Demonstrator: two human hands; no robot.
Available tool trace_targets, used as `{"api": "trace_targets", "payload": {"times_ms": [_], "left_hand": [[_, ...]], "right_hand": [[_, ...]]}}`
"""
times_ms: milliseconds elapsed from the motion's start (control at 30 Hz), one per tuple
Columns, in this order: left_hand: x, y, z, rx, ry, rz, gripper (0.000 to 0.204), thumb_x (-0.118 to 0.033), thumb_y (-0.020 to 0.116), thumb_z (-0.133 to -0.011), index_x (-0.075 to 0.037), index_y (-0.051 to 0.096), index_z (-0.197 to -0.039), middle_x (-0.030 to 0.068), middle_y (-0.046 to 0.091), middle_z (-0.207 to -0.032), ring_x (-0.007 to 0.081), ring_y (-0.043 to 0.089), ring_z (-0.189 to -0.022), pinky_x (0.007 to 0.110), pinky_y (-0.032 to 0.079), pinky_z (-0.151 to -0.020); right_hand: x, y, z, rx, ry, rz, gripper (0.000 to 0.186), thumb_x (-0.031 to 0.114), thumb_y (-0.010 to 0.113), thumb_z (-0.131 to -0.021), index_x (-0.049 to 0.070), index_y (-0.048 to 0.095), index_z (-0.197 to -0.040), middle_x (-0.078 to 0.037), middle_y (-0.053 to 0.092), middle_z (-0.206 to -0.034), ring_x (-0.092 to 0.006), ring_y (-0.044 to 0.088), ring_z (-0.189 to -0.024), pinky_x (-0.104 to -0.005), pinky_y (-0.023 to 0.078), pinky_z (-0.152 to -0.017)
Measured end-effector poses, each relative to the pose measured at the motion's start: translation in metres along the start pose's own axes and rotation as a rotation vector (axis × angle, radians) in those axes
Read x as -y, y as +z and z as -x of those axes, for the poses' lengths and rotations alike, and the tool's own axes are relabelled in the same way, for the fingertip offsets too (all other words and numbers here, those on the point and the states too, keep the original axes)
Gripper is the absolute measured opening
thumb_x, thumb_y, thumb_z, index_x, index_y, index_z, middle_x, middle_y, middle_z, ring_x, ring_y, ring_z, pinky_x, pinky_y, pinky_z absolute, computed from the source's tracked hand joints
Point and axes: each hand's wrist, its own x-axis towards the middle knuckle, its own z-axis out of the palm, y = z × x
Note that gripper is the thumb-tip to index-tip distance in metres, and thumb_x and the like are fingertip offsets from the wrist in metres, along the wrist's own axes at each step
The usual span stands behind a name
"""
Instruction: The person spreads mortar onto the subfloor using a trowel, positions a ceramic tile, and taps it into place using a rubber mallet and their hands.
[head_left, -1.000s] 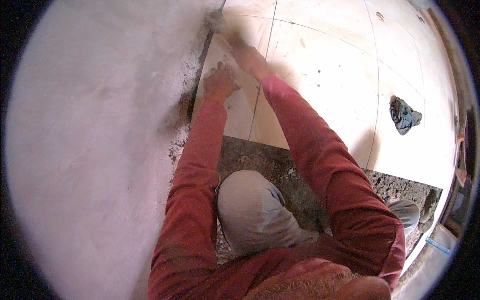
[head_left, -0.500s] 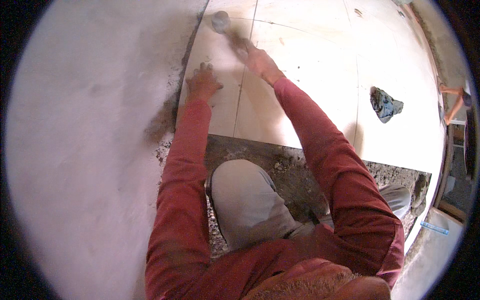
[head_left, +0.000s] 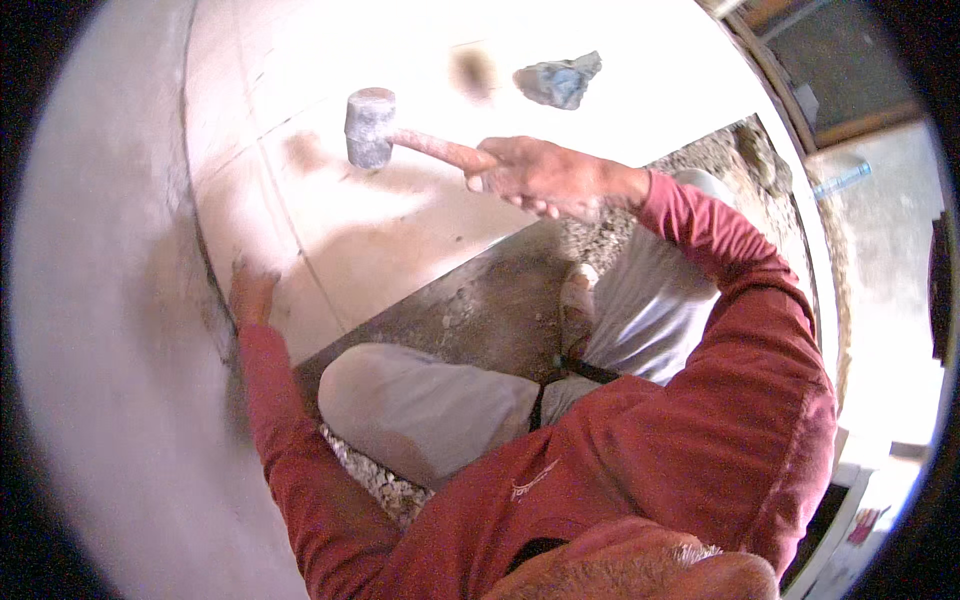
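Observation:
My right hand is wrapped round the wooden handle of a mallet. The mallet's thick grey head hangs in the air over pale floor tiles, its handle pointing left. Low on the left, my left hand rests on the tile beside the wall, fingers stretched out flat and nothing in them. A thin dark joint line runs across the tiles just right of that hand.
The pale wall rises close on my left. Dark, rough mortar lies between the tile edge and my bent legs, with loose gravel around it. A crumpled bluish plastic piece sits on the tiles. A blue bar-shaped object lies at right.
The view has turned. My right hand has drawn the mallet back toward me from the far tiles by the wall. My left hand remains flat on the tile near the wall.

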Motion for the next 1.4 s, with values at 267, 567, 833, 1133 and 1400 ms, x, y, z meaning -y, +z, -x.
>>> {"api": "trace_targets", "payload": {"times_ms": [267,567,833,1133,1400], "left_hand": [[-0.118,-0.133,0.095,0.25,0.385,0.032,0.061,-0.035,0.057,-0.098,0.002,0.047,-0.146,0.0246,0.051,-0.147,0.0411,0.047,-0.137,0.044,0.037,-0.115],[-0.216,-0.145,0.235,0.496,0.492,0.098,0.055,-0.005,0.06,-0.09,-0.016,0.054,-0.144,0.0228,0.053,-0.144,0.0413,0.051,-0.133,0.056,0.038,-0.113],[-0.214,-0.099,0.187,0.568,0.39,-0.331,0.045,-0.025,0.062,-0.097,-0.014,0.056,-0.14,0.022,0.06,-0.132,0.045,0.052,-0.128,0.051,0.04,-0.108],[-0.353,-0.11,0.174,1.039,0.481,-0.5,0.053,-0.04,0.063,-0.094,-0.016,0.056,-0.141,0.0206,0.073,-0.097,0.0357,0.068,-0.103,0.051,0.051,-0.088],[-0.35,-0.076,0.23,0.753,0.605,-0.145,0.046,-0.034,0.06,-0.097,-0.01,0.059,-0.137,0.0253,0.07,-0.107,0.0415,0.068,-0.094,0.05,0.053,-0.082]], "right_hand": [[-0.001,-0.001,0.042,-0.092,-0.03,-0.624,0.034,0.032,0.069,-0.097,0.005,0.05,-0.104,0.005,0.046,-0.068,-0.0016,0.045,-0.047,-0.0191,0.037,-0.035],[-0.028,-0.029,-0.006,0.036,0.003,-0.524,0.042,0.033,0.067,-0.097,0.002,0.052,-0.12,0.004,0.046,-0.071,-0.0051,0.048,-0.055,-0.0225,0.04,-0.044],[-0.058,-0.087,0.0,-0.097,0.185,-0.477,0.032,0.026,0.063,-0.096,0.0,0.051,-0.108,0.001,0.051,-0.068,-0.0079,0.05,-0.053,-0.0262,0.041,-0.045],[-0.049,-0.098,0.053,-0.368,0.178,-0.382,0.037,0.026,0.063,-0.09,-0.004,0.051,-0.107,-0.015,0.058,-0.084,-0.0243,0.062,-0.072,-0.0373,0.05,-0.065],[-0.038,-0.067,0.085,-0.313,0.262,-0.506,0.041,0.022,0.057,-0.091,-0.002,0.057,-0.124,-0.031,0.061,-0.11,-0.042,0.063,-0.103,-0.0491,0.051,-0.088]]}}
